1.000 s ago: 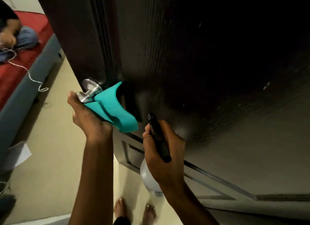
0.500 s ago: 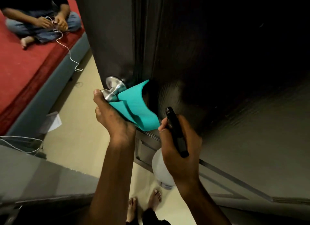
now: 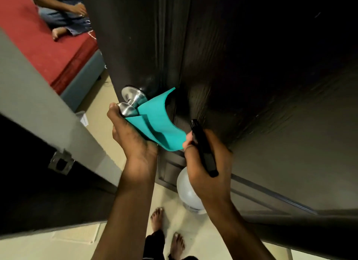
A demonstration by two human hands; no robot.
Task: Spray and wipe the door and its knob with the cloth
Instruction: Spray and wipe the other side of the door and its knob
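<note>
At the door's edge | left hand gripped knob and cloth | right hand clasped spray bottle, nozzle aimed up-left at the door (just right of the cloth)

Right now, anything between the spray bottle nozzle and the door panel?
Nothing visible. The right hand grips the spray bottle, its black head aimed at the dark door, open air between. The teal cloth, held by the left hand at the knob, hangs just left of the nozzle.
</note>
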